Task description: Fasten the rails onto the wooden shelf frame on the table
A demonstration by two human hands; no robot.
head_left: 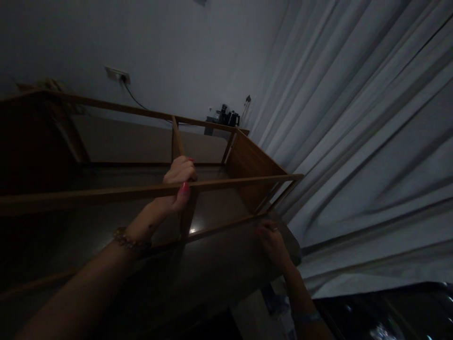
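Note:
A brown wooden frame (pixel 244 181) with open bays and solid end panels stands on a dark, glossy tabletop (pixel 226 255). My left hand (pixel 180 171) is wrapped over its near top rail, where the middle divider (pixel 177 139) meets it. The thumb lies on the near side and the fingers are behind the rail. At the lower right, my right hand (pixel 273 240) is close to the tabletop, just in front of the frame's bottom rail. Its fingers are curled in, and dim light hides whatever may be in them.
White curtains (pixel 339 141) hang along the right side, close to the frame's end panel (pixel 253 153). A wall socket (pixel 116 74) with a plugged cord is behind. Dark kettle-like items (pixel 230 117) stand beyond the far corner. The tabletop's rounded corner (pixel 295 250) lies near my right hand.

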